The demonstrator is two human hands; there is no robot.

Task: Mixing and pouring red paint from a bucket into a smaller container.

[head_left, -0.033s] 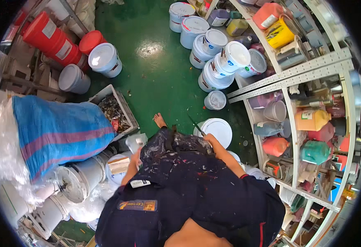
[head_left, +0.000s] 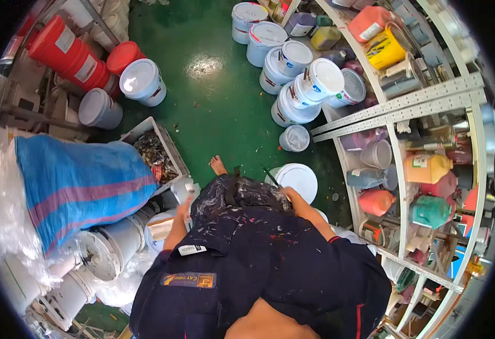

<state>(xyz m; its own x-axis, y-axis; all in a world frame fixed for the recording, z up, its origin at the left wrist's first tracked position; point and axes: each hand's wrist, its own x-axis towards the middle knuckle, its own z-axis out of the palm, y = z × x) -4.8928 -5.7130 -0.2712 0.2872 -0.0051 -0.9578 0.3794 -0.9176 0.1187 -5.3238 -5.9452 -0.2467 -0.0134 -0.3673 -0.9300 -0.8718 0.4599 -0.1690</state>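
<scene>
My right hand (head_left: 291, 196) is closed on a thin dark stick (head_left: 271, 177), which points forward over a white lidded bucket (head_left: 299, 182). My left hand (head_left: 183, 207), low beside my paint-stained trousers (head_left: 219, 198), is closed on a translucent plastic container (head_left: 182, 190). Behind that hand a pale block (head_left: 159, 227) lies on another bucket, partly hidden by my arm. One bare foot (head_left: 218, 165) shows on the green floor in front of me.
Stacked white buckets (head_left: 306, 113) line the right, beside metal shelves (head_left: 393, 164) of colored jugs. At left are red buckets (head_left: 72, 56), a blue woven sack (head_left: 78, 181), plastic wrap and a crate (head_left: 174, 152) of debris. The green floor (head_left: 208, 113) runs between them.
The stick's far end looks slightly shifted to the right, and the view has moved very slightly. Both hands keep their hold.
</scene>
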